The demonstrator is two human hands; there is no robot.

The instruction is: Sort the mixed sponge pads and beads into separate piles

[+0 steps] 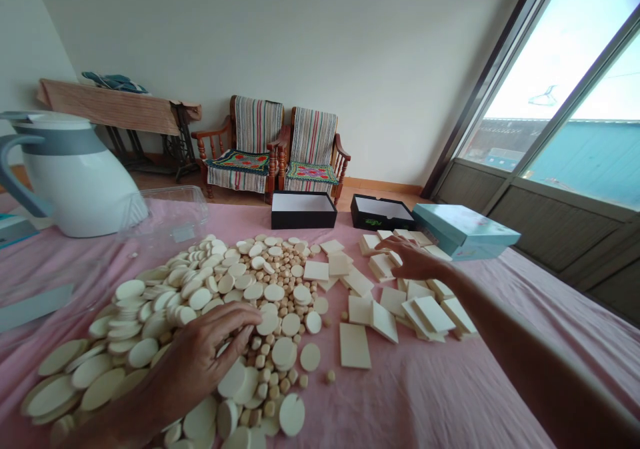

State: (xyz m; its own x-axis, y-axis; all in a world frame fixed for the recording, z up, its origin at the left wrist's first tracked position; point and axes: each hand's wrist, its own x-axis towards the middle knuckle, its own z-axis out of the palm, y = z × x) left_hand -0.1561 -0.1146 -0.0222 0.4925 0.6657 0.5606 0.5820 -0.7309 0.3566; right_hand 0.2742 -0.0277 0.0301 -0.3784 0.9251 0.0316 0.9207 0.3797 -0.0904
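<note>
My left hand rests palm-down over a wide spread of cream round discs, its fingertips near a cluster of small cream beads. Whether it grips a piece is hidden. My right hand reaches far across the pink cloth, fingers extended just above cream rectangular tiles. It nearly meets a pale teal box lying tilted at the tiles' far edge. Nothing shows in its grasp.
Two open black boxes with white interiors stand at the cloth's far edge. A white and grey jug and a clear plastic tub sit at the left. Beyond stand two wooden armchairs, a sewing table and a large window.
</note>
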